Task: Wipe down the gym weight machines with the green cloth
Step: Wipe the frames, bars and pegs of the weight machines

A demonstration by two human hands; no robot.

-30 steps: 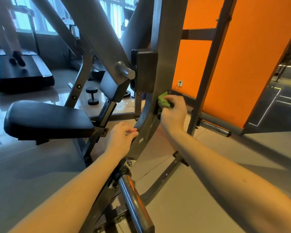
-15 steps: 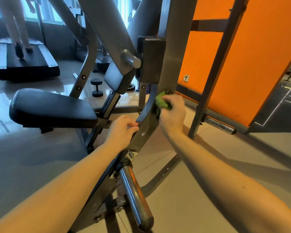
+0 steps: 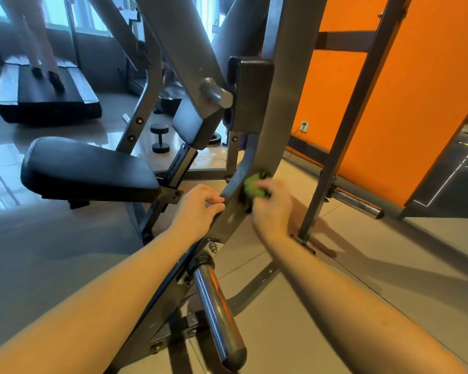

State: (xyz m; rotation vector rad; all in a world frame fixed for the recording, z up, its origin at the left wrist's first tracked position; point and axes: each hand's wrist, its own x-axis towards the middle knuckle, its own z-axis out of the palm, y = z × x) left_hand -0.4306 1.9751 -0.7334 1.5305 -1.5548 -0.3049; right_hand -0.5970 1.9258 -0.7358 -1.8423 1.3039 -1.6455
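A grey steel weight machine fills the middle of the view, and its curved frame bar [image 3: 237,184] sweeps down toward me. My right hand [image 3: 272,209] is closed on a bunched green cloth [image 3: 254,186] and presses it against the right side of that bar. My left hand [image 3: 200,207] grips the left edge of the same bar, fingers curled round it. A chrome weight peg [image 3: 216,309] juts toward me below both hands. The black padded seat [image 3: 89,168] sits to the left.
An orange wall panel [image 3: 405,90] and a slanted upright post [image 3: 343,136] stand at right, with a chrome peg [image 3: 354,203] low on it. A dumbbell [image 3: 160,137] lies on the tiled floor behind. Someone's legs are on a treadmill [image 3: 46,95] at far left.
My right hand has slid the green cloth down the curved bar, closer to my left hand. My view has tilted lower and shifted slightly right.
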